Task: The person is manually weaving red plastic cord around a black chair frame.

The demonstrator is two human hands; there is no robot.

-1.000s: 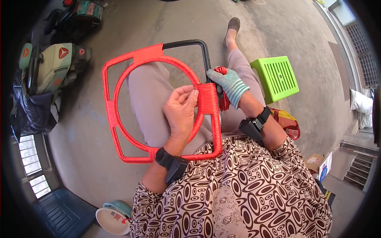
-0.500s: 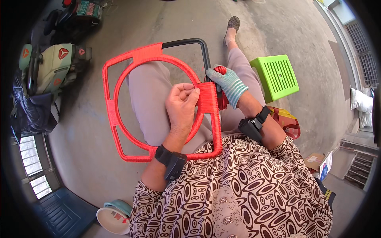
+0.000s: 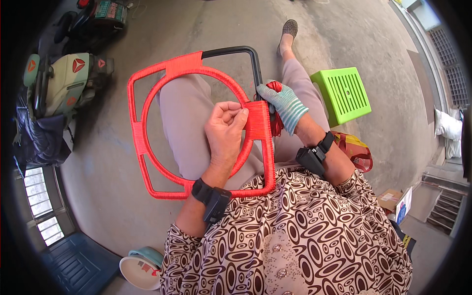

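Across the person's lap sits a red-wound frame (image 3: 140, 140), a circle inside a rounded square. Taking its circle as the dial, the bare left hand (image 3: 224, 132) works at 3 o'clock, its grip pinched on the inner edge of the wide red band (image 3: 258, 123); whether a strand is caught too, I cannot tell. Just past 2, the gloved right hand (image 3: 284, 103) has its grip closed around a red cord bundle (image 3: 277, 125), against the bare black tube (image 3: 254, 64). A green stool (image 3: 340, 97) stands farther out, near 2:30.
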